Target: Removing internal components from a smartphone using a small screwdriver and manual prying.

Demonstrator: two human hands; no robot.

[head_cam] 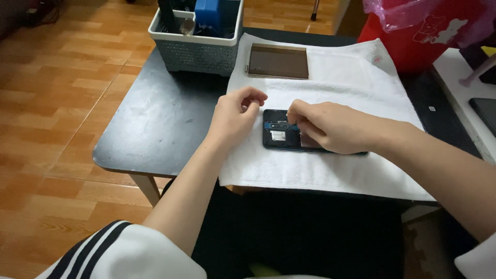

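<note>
Underneath everything stood the dark bench (155, 124), with a white towel (351, 88) spread over its right part and lying under both sets of fingers. Beyond the fingers, at the bench's far edge, sat a grey perforated basket (194, 49) holding a blue box (212, 15), and a red bin (413, 44) lined with a pink bag stood far off to their right. Between the basket and the fingers lay a brown flat panel (278, 61) on the towel. Directly beneath the fingers rested the opened phone (281, 135), its back cover off and inner parts showing. The right hand (330, 126) lay on the phone, its fingers (299, 114) pressed together at the upper inner part; whether they pinched anything could not be told. The left hand (235, 116) hovered just left of the phone, thumb and forefinger tips curled close together, nothing visible between them.
</note>
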